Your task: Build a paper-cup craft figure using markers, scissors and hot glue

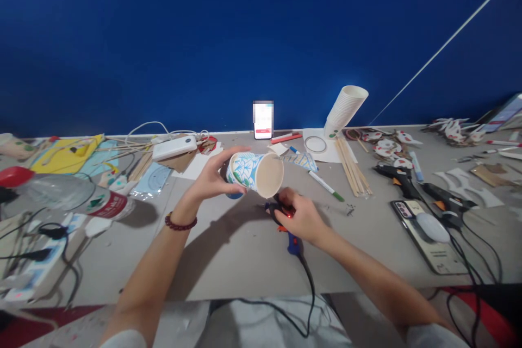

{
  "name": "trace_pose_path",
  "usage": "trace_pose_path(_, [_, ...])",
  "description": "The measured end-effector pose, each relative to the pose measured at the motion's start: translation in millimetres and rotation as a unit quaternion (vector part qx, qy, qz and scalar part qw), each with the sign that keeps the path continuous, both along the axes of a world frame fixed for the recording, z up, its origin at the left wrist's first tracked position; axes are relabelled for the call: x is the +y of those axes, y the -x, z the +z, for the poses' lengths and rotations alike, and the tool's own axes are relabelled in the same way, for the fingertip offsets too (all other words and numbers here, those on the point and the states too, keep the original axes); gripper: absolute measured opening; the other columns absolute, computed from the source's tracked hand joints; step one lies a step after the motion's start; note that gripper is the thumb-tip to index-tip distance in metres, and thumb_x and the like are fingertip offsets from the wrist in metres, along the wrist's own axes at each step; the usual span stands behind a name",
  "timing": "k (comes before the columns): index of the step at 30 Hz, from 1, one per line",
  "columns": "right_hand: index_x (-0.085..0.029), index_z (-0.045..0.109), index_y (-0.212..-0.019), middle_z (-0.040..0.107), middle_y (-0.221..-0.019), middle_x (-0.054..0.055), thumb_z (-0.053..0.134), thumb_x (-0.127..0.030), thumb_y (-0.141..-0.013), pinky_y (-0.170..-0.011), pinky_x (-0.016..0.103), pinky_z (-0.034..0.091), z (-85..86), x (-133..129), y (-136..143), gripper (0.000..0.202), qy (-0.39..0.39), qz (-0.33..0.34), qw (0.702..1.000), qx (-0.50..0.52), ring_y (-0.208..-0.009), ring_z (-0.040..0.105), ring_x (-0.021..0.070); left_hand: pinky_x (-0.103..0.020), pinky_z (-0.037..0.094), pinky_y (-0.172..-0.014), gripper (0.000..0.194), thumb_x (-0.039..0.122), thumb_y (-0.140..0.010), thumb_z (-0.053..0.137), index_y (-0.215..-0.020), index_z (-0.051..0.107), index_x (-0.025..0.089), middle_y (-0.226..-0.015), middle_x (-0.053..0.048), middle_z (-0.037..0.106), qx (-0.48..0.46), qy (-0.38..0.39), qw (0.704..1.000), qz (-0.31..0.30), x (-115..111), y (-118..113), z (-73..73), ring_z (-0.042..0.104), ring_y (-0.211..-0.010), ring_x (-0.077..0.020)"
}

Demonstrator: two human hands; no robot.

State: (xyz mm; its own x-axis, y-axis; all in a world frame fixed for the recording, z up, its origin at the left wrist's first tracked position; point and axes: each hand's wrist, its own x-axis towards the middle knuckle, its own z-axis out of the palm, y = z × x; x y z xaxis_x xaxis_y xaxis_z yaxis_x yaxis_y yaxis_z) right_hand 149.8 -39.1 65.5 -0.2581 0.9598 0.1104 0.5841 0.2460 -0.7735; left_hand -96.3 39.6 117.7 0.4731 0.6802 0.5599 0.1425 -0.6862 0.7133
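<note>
My left hand [212, 179] is wrapped round a paper cup [250, 171] with blue and green drawing on its side. The cup lies sideways above the table, its open mouth turned to the right and toward me. Something dark blue shows at the cup's far end, partly behind my fingers. Just right of and below the cup, my right hand [304, 215] grips a blue hot glue gun [293, 242], whose small red light glows between the fingers. Its nozzle points left, close to the table, and its black cord runs down over the front edge.
A plastic bottle [101, 198] lies at left, near a power strip [44, 261]. Stacked white cups [346, 109] lean at the blue wall, near wooden sticks [350, 168]. A lit phone [263, 119] stands behind. Black glue guns [397, 176] and another phone [432, 239] lie at right.
</note>
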Motion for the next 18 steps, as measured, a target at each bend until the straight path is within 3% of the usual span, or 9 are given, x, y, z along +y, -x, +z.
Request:
trace_pose_path(5, [-0.022,0.051,-0.080,0.056,-0.058,-0.003,0.061,-0.037,-0.074,-0.056,0.026,0.038,3.9,-1.2,0.9,0.019,-0.012,-0.013,1.000,-0.008,-0.054,0.052,0.0150,-0.040,0.048,-0.094,0.080,0.042,-0.057,0.087,-0.129,0.057,0.023,-0.126,-0.014,0.062,0.022,0.020,1.000,-0.004,-3.7,-7.3,-2.5,0.059,-0.113,-0.0304])
trace_pose_path(10, [-0.022,0.055,-0.082,0.057,-0.061,-0.004,0.065,-0.038,-0.075,-0.053,0.024,0.039,0.8,3.0,1.0,0.020,0.072,-0.008,0.993,0.091,-0.055,0.052,0.0135,-0.037,0.049,-0.091,0.071,0.042,-0.068,0.079,-0.131,0.054,0.022,-0.128,-0.014,0.060,0.045,0.093,0.994,0.034,-9.5,-22.1,-7.9,0.058,-0.114,-0.0299])
trace_pose_path(13, [-0.021,0.052,-0.076,0.049,-0.052,-0.007,0.069,-0.040,-0.073,-0.048,0.023,0.034,-2.5,6.1,0.9,0.026,0.108,-0.016,0.985,0.132,-0.049,0.043,0.0108,-0.034,0.050,-0.087,0.065,0.044,-0.075,0.073,-0.132,0.053,0.021,-0.127,-0.014,0.061,0.040,0.127,0.990,0.052,-10.8,-25.8,-10.3,0.060,-0.111,-0.0287])
trace_pose_path(18, [-0.021,0.047,-0.069,0.046,-0.047,-0.009,0.078,-0.043,-0.063,-0.045,0.022,0.032,-4.8,10.0,2.8,0.039,0.197,-0.019,0.956,0.219,-0.045,0.038,0.0081,-0.031,0.051,-0.078,0.057,0.048,-0.083,0.062,-0.132,0.053,0.021,-0.112,-0.011,0.068,-0.036,0.233,0.970,0.054,-8.5,-22.6,-7.7,0.064,-0.097,-0.0238])
